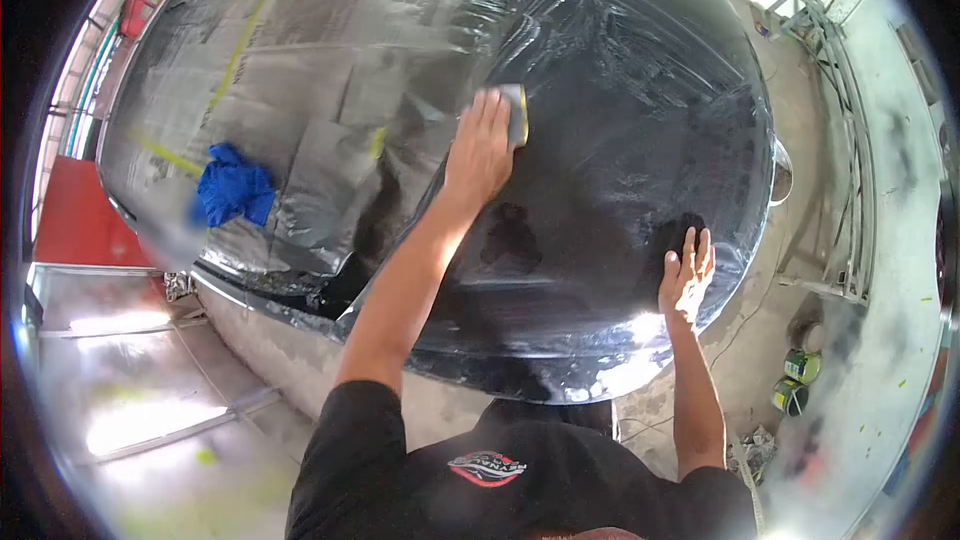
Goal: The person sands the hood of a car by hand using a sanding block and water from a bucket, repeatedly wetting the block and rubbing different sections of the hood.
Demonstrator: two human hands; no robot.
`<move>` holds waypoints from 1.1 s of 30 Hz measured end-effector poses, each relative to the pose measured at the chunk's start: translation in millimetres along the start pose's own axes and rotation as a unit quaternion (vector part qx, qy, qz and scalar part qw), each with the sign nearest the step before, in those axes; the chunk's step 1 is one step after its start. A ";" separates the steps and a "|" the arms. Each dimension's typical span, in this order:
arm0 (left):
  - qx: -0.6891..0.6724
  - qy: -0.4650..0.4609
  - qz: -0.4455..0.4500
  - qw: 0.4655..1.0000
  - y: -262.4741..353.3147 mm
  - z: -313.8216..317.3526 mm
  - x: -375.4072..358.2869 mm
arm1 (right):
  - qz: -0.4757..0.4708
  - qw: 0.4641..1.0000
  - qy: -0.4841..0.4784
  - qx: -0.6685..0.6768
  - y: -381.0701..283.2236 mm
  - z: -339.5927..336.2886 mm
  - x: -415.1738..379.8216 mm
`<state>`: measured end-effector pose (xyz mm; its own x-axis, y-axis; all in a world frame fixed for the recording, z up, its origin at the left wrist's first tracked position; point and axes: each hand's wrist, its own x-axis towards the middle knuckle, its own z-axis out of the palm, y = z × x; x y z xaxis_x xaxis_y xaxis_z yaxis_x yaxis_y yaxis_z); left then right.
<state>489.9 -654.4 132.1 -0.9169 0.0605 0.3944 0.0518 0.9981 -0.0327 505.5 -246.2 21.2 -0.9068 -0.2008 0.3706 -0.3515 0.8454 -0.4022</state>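
My left hand [481, 152] is closed on a flat grey sanding pad [516, 115] with a yellow edge, pressed against the dark car panel [600, 170]. The fingers lie together over the pad's left side, and part of it is hidden beneath them. On the right, my right hand [687, 278] rests flat near the panel's edge, fingers stretched and slightly apart, with nothing in it. Wet, milky streaks cover the panel, mostly toward its far end and near border. A crumpled blue cloth [235, 186] lies to the left on the masking paper [330, 70].
Yellow tape [236, 68] crosses the paper-covered part of the car. To the right stand a metal frame [850, 160] and a pale wall [905, 240]. Green-labelled cans [801, 366] sit on the floor. A red panel [85, 210] is at the left.
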 end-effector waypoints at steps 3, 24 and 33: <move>0.016 0.109 0.021 0.994 -17.9 68.0 98.1 | 0.025 0.999 -0.026 -0.008 -3.8 -4.5 0.0; 0.022 -0.039 -0.073 0.996 -3.5 21.8 50.9 | 0.002 0.994 -0.101 0.030 -1.6 -18.5 5.5; 0.187 0.112 0.092 0.972 -129.0 199.4 286.8 | 0.002 0.993 -0.120 0.010 -0.8 -16.4 9.3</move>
<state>141.4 -767.7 66.3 -0.7947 0.2807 0.5382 0.0212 0.8990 -0.4375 501.2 -240.6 38.7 -0.9367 -0.3117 0.1592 -0.3500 0.8370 -0.4207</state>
